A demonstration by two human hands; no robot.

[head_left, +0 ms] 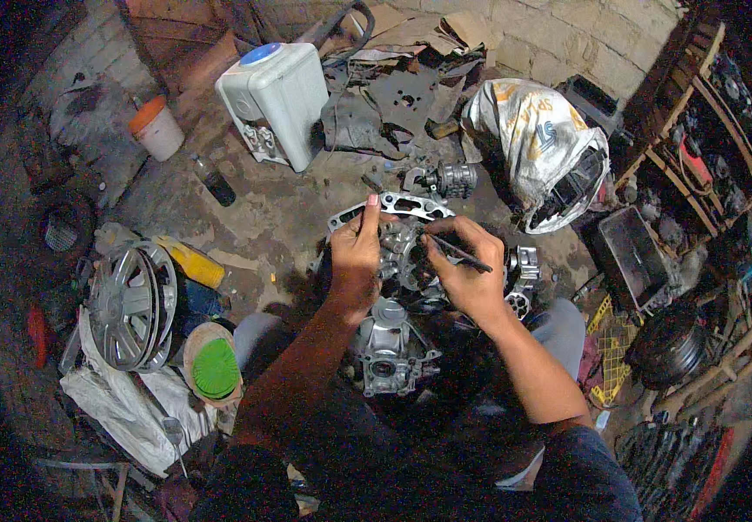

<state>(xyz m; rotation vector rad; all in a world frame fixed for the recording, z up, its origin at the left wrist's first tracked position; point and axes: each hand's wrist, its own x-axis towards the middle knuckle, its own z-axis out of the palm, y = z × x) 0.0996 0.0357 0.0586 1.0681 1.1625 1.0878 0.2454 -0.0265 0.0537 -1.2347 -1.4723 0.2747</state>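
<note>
A grey metal engine housing (pixel 391 348) stands on the floor between my knees. My left hand (pixel 355 252) rests on its upper part, thumb raised, fingers curled on the casting near a flat silver gasket plate (pixel 397 207). My right hand (pixel 463 265) grips a thin dark rod-like tool (pixel 458 251), its tip pointed into the middle of the housing. A small round metal part (pixel 524 261) lies just right of that hand.
A white plastic tank with a blue cap (pixel 276 100) stands at the back. Silver hubcaps (pixel 132 304) lean at the left beside a green-lidded can (pixel 215 367). A sack (pixel 537 143), a dark tray (pixel 632 252) and wooden shelves (pixel 706 130) crowd the right.
</note>
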